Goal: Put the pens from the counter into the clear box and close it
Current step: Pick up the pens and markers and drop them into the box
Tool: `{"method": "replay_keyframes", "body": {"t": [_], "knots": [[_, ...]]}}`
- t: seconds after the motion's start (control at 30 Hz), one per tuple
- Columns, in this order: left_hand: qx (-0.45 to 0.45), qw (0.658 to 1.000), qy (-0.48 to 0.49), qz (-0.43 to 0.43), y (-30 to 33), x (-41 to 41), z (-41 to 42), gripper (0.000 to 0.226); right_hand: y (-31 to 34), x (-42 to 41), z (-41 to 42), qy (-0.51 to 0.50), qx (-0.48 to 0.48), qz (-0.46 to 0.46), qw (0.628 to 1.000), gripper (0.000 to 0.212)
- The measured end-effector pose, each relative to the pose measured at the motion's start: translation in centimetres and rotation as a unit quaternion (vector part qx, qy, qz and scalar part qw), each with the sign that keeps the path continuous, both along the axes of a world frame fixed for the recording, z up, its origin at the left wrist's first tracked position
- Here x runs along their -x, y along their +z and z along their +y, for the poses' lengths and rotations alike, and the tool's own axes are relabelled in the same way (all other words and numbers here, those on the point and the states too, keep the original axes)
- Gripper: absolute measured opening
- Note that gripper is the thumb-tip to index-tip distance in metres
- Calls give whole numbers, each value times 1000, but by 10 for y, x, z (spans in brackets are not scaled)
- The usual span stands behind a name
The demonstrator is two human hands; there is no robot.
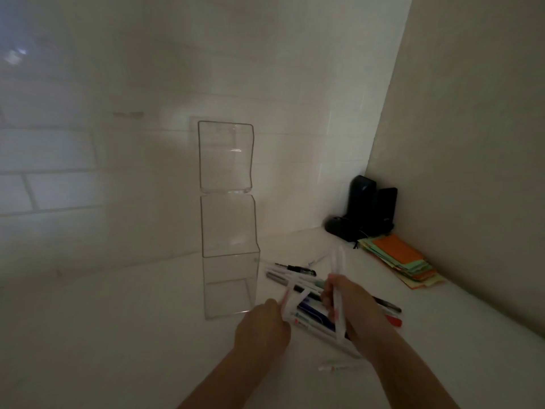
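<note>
The clear box [230,276] stands on the white counter with its hinged lid [225,156] swung up and leaning against the tiled wall. Several pens [298,276] lie in a loose pile just right of the box. My right hand [351,305] is over the pile, closed around two white pens [337,278] that point up and away. My left hand [262,329] is beside it, fingers pinching a white pen [295,299] at the pile's left edge. A red-tipped pen [393,321] and a dark pen [389,305] stick out to the right.
A stack of orange and green paper notes [404,261] lies at the right by the side wall. Dark devices on a charging base [362,211] stand in the corner. One small white pen [339,366] lies near the front, below my right wrist.
</note>
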State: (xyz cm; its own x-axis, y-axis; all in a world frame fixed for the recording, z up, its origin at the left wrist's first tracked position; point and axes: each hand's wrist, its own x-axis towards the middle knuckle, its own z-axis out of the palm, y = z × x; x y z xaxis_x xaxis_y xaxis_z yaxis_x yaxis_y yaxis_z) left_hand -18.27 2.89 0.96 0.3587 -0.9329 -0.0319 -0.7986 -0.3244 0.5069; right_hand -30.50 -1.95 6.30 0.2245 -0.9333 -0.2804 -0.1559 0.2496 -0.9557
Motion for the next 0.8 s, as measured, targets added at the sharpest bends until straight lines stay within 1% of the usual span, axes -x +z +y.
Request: {"method": "replay_keyframes", "body": {"t": [0.03, 0.07, 0.1, 0.13, 0.17, 0.23, 0.27, 0.3, 0.37, 0.43, 0.53, 0.6, 0.67, 0.73, 0.8], "knots": [[47, 998, -16, 48, 7, -1, 8, 6, 7, -3, -1, -4, 43, 33, 999, 28], [106, 987, -26, 114, 17, -3, 16, 10, 15, -6, -2, -10, 94, 50, 994, 28], [168, 967, -26, 190, 31, -7, 24, 13, 25, -11, -1, -14, 143, 39, 989, 29], [226, 938, -15, 262, 49, -13, 29, 14, 34, -17, 0, -13, 186, 10, 982, 29], [285, 906, -4, 312, 66, -22, 31, 14, 43, -24, 1, -1, 220, -27, 975, 27], [387, 853, -1, 350, 98, -45, 27, 18, 60, -44, 3, 38, 266, -100, 958, 22], [418, 836, -8, 356, 111, -56, 23, 20, 66, -55, 2, 59, 286, -116, 949, 19], [433, 828, -18, 357, 121, -66, 18, 21, 70, -67, 0, 78, 307, -114, 942, 17], [431, 827, -40, 360, 129, -81, 7, 22, 71, -90, -5, 93, 343, -75, 932, 17], [400, 843, -58, 354, 128, -88, -3, 20, 63, -106, -11, 87, 357, -20, 930, 17], [332, 863, -59, 376, 114, -94, -16, 15, 48, -116, -19, 107, 363, 112, 919, 25], [297, 867, -51, 396, 102, -100, -22, 20, 42, -116, -21, 125, 370, 170, 905, 24], [287, 876, -29, 386, 96, -103, -27, 23, 41, -112, -22, 122, 371, 166, 906, 19], [290, 888, -25, 355, 95, -101, -27, 20, 43, -107, -23, 123, 375, 158, 905, 17], [303, 895, -34, 325, 95, -98, -27, 20, 45, -101, -23, 138, 360, 157, 909, 22]]}}
